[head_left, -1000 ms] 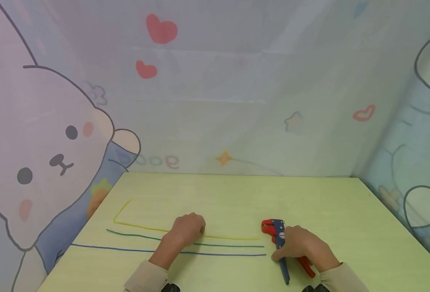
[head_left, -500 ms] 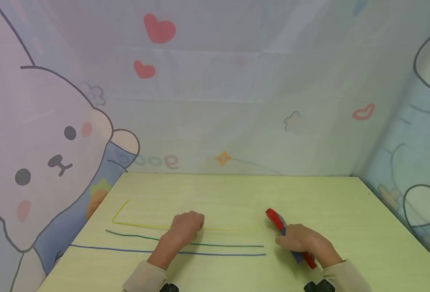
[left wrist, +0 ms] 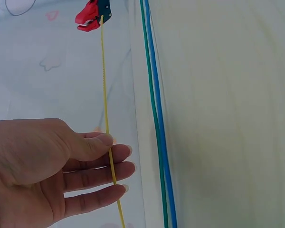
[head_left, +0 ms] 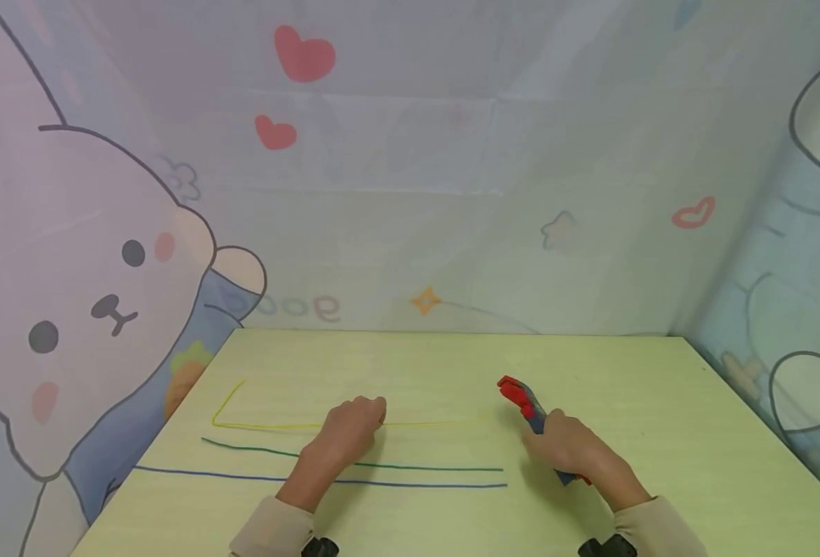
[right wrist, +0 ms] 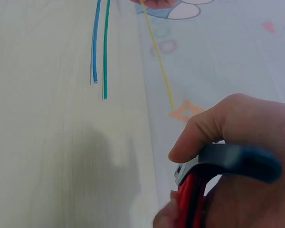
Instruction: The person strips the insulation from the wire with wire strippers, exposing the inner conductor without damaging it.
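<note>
My left hand point(head_left: 350, 430) pinches a thin yellow wire point(left wrist: 104, 80) between thumb and fingers, raised off the table. From there the wire runs right to a free end, and its bent tail point(head_left: 227, 402) lies toward the far left. My right hand point(head_left: 580, 447) grips red and blue wire strippers point(head_left: 519, 397) by the handles, also lifted, with the red head pointing up and left. In the right wrist view the handles point(right wrist: 237, 159) cross the palm, while the head is hard to see. The free wire end point(right wrist: 172, 105) appears left of the strippers.
A green wire point(head_left: 424, 467) and a blue wire point(head_left: 424, 486) lie side by side on the pale yellow table point(head_left: 702, 433), nearer the person. A printed cloth backdrop point(head_left: 410, 193) rises behind the table and along both sides.
My right hand has lifted the wire strippers from the table and turned them, head up. My left hand has risen slightly, raising the yellow wire's right part away from the green one.
</note>
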The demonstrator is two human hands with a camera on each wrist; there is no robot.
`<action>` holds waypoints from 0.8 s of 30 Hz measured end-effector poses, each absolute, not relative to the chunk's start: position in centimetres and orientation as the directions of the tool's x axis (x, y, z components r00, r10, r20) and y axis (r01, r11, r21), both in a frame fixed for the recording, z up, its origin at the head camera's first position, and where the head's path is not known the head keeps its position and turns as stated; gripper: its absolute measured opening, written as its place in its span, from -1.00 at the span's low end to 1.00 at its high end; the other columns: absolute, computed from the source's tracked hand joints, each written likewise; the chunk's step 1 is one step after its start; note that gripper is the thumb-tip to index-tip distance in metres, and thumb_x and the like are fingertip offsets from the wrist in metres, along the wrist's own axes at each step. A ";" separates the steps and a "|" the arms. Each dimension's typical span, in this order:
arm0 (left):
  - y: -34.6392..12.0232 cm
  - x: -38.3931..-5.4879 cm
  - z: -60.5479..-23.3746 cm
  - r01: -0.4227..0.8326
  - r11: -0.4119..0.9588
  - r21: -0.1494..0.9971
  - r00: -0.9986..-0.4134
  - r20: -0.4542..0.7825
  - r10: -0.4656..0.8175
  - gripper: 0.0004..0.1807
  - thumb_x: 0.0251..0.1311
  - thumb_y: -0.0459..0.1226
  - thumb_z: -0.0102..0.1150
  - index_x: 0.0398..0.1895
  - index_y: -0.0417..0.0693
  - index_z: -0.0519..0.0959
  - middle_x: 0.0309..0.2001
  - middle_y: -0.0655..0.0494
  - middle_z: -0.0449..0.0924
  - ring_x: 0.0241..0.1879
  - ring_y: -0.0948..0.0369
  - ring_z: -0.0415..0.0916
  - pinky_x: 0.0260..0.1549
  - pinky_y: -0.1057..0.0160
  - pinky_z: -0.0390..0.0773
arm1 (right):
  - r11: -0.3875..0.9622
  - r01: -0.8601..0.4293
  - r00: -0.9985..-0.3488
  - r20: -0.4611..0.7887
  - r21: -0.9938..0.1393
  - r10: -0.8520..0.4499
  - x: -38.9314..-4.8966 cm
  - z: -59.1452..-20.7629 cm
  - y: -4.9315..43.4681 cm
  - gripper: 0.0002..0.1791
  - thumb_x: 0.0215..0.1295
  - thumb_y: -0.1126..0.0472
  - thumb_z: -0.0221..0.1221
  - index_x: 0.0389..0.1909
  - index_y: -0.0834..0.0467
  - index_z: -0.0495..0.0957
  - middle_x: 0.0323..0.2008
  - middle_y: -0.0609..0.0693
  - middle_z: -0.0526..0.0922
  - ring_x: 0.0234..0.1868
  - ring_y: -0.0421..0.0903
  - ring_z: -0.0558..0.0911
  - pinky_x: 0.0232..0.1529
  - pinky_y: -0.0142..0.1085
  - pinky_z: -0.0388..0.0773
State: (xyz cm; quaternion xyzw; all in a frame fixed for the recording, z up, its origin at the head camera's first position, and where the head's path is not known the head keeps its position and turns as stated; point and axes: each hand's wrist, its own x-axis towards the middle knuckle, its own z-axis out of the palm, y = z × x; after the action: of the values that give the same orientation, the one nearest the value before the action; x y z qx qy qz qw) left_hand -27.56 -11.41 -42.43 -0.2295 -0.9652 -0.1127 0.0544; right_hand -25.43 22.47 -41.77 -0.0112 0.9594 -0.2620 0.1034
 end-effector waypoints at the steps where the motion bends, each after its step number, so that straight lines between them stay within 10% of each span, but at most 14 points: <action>1: -11.4 -27.6 -42.4 0.452 0.868 0.204 -0.891 0.159 0.426 -0.80 0.24 -0.53 0.23 -0.40 -0.11 0.47 -0.48 0.08 0.49 -0.56 0.21 0.32 -0.55 0.20 0.47 | 0.864 0.034 -0.979 -0.189 -0.502 -0.071 -25.5 -41.8 22.5 -0.48 0.30 0.01 0.08 -0.19 0.48 0.33 -0.48 0.13 0.43 -0.55 -0.03 0.45 -0.55 -0.25 0.34; 14: -11.7 -27.7 -41.9 0.443 0.866 0.233 -0.895 0.174 0.411 -0.77 0.25 -0.57 0.18 -0.39 -0.11 0.42 -0.48 0.10 0.43 -0.56 0.21 0.25 -0.57 0.23 0.38 | 0.790 0.048 -0.986 -0.156 -0.612 -0.061 -26.1 -41.6 22.8 -0.44 0.38 -0.09 0.02 -0.17 0.44 0.37 -0.42 0.12 0.45 -0.48 -0.03 0.47 -0.49 -0.22 0.41; 24: -11.8 -27.5 -41.3 0.442 0.862 0.248 -0.896 0.173 0.409 -0.75 0.24 -0.59 0.17 -0.40 -0.11 0.40 -0.49 0.10 0.41 -0.57 0.21 0.21 -0.58 0.24 0.32 | 0.675 0.112 -0.977 -0.204 -0.730 -0.058 -26.1 -41.3 23.0 -0.48 0.09 -0.04 0.45 -0.31 0.31 0.47 -0.54 0.08 0.53 -0.63 -0.08 0.53 -0.53 -0.24 0.58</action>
State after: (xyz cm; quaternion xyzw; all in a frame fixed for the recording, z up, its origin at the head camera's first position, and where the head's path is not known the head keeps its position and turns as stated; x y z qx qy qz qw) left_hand -27.47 -11.85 -41.35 -0.2209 -0.9632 -0.1417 0.0575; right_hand -26.10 22.98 -41.26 0.0149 0.9089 -0.4031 0.1054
